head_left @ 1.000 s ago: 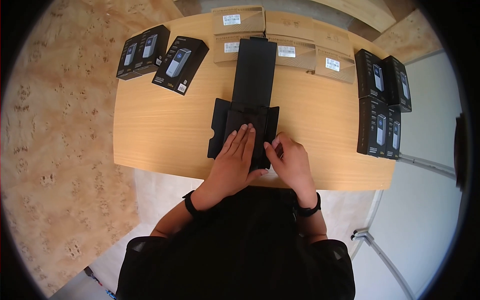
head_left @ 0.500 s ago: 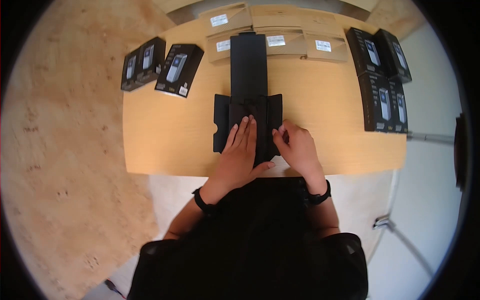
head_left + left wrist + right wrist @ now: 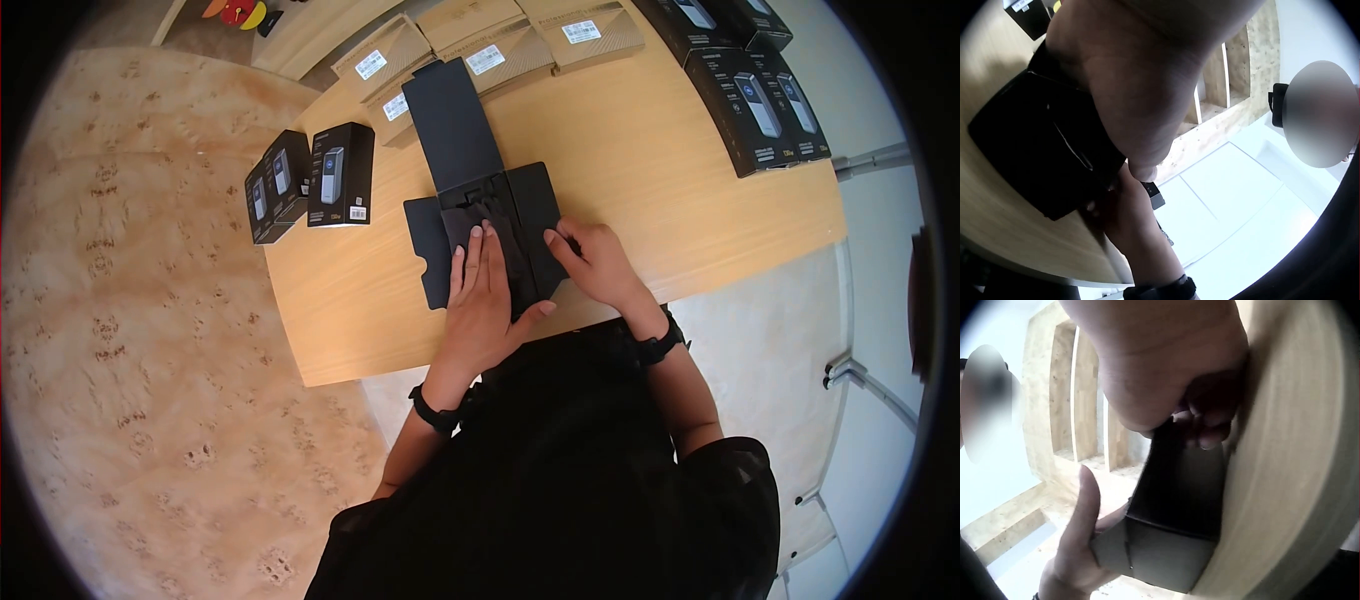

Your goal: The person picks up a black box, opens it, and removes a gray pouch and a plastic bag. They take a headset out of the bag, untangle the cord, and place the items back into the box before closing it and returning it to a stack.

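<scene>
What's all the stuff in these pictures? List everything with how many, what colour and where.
Open box: 1, black, on the table's near half
Dark item: 1, dark, inside it
Printed boxes: 7, black, 3 table left, 4 right
Cartons: at least 4, brown, far edge
Table: 1, light wood, beneath
Shelving: pale wood, background; units uncountable
Toy-like figure: 1, red and yellow, top left
Floor: mottled tan, left
Blurred head: 1 per wrist view; whose, unclear
Left hand: 1, bare, flat on item
Right hand: 1, bare, at right flap
Straps: 2, black, wrists
Top: 1, black, torso
</scene>
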### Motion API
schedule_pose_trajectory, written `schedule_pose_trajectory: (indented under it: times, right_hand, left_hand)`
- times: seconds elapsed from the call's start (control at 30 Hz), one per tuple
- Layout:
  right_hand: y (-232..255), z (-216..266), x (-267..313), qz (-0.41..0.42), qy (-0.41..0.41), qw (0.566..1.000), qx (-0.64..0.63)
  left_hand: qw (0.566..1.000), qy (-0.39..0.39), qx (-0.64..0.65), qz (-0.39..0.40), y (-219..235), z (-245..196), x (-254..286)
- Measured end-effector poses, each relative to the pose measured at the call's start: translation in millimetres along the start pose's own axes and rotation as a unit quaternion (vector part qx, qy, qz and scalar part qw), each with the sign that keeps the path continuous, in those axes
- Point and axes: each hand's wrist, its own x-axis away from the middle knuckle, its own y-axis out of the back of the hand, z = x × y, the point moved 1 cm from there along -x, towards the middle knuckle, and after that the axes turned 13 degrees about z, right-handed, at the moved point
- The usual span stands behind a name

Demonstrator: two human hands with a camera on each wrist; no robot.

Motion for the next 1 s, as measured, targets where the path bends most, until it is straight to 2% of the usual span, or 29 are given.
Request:
schedule_pose_trajectory:
  times: [0.17, 0.43, 0.8, 0.9, 1.0]
  right_hand:
    - [-1.7, -6.8, 0.0, 0.002, 0.030, 0.999, -0.032]
    - [-3.6, -7.9, 1.1, -0.006, 0.025, 0.999, -0.046]
    - [-1.1, -6.9, 0.2, 0.004, 0.024, 0.998, -0.053]
    - [-0.7, -8.7, -0.4, 0.002, 0.044, 0.998, -0.038]
    - [0.6, -8.2, 0.2, 0.003, 0.047, 0.998, -0.038]
  left_hand:
    - [1.000, -0.003, -0.004, 0.015, -0.8, 1.4, -2.1]
    - [0.999, -0.023, -0.004, 0.037, -1.4, 6.7, -4.0]
    - [0.999, 0.016, 0.023, 0.033, -0.2, 3.2, -4.2]
    - [1.000, 0.028, 0.005, 0.012, 2.8, -2.5, 0.1]
    - [0.998, 0.025, 0.041, -0.036, 10.3, -9.7, 4.0]
